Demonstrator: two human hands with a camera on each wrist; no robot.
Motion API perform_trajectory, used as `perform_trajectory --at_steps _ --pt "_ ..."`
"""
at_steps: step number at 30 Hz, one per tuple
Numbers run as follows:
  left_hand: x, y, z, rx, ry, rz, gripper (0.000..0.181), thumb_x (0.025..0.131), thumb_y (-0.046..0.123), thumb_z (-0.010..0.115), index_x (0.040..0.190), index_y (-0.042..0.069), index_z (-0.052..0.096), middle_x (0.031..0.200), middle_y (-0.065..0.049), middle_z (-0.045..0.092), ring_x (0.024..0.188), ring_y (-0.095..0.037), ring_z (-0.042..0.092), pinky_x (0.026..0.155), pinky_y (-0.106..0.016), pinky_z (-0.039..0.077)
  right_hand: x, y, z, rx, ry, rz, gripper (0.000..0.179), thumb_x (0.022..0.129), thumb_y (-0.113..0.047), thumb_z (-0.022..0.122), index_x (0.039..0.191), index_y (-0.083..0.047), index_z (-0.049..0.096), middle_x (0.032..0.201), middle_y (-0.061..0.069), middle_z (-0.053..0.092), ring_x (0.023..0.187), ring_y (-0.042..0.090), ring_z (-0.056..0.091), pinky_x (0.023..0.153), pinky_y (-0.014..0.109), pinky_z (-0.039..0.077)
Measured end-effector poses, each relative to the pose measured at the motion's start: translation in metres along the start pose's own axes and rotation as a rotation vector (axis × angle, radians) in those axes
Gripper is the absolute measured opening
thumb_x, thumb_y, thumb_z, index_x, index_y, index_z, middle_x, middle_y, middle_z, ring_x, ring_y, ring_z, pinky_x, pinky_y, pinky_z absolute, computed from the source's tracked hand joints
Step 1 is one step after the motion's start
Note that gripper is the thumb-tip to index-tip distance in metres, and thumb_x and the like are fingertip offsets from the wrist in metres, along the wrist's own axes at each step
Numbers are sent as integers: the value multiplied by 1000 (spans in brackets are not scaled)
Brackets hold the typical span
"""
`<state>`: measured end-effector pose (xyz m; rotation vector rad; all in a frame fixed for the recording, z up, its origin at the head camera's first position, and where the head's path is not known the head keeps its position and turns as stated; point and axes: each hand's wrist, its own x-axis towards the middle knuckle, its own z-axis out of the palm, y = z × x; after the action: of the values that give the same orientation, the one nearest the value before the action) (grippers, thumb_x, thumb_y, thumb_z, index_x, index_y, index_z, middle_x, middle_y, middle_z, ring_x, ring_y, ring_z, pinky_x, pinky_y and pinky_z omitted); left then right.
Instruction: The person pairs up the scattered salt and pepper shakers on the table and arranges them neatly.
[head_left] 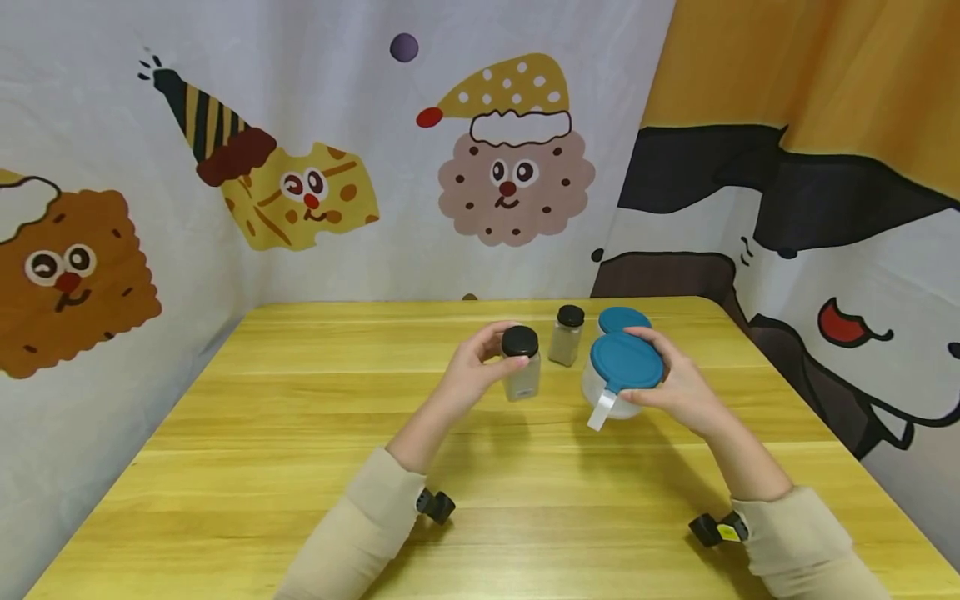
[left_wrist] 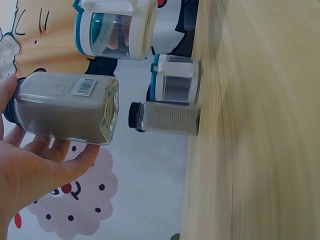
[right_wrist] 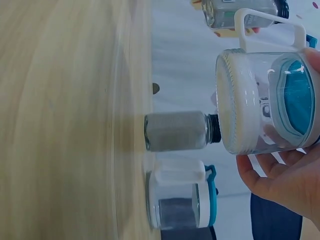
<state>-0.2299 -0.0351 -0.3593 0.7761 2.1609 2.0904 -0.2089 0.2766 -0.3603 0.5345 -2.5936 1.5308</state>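
My left hand (head_left: 480,362) grips a glass shaker jar (head_left: 522,379) with a black lid, holding it upright just above the table. In the left wrist view that jar (left_wrist: 67,106) shows a barcode label and greyish contents. My right hand (head_left: 678,387) holds a clear canister (right_wrist: 267,102) with a blue lid (head_left: 627,361) and a white handle (head_left: 602,410), also raised off the table. Behind them, a second black-lidded jar (head_left: 566,340) stands on the table. Beside it is a second blue-lidded canister (right_wrist: 177,200), partly hidden in the head view by the held one.
The wooden table (head_left: 300,467) reaches back to a cartoon-printed curtain (head_left: 337,83). Another curtain side hangs along the right. Small black cameras (head_left: 435,505) are strapped at both wrists.
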Motion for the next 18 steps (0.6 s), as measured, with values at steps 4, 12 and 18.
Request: perform_trajectory --at_steps 4,12,18 --pt "-4 0 -6 -2 4 -1 45 89 13 70 131 13 56 112 -7 63 104 -24 56 83 -36 49 1 -1 4 23 -19 -6 84 74 -5 81 145 -10 35 145 20 31 123 41 40 90 38 42" --pt "-11 -2 -19 -15 -1 -3 46 89 9 69 132 9 54 112 -10 62 103 -25 56 81 -34 49 6 -4 15 59 -39 -45 85 72 -4 82 144 -10 36 143 20 34 121 41 42 92 57 39" --pt "-16 -3 -28 -27 -20 11 45 90 8 67 133 7 52 115 -13 61 106 -27 55 84 -36 49 11 -9 23 86 -60 -60 83 73 -2 81 143 -10 37 141 21 36 120 41 43 91 57 40"
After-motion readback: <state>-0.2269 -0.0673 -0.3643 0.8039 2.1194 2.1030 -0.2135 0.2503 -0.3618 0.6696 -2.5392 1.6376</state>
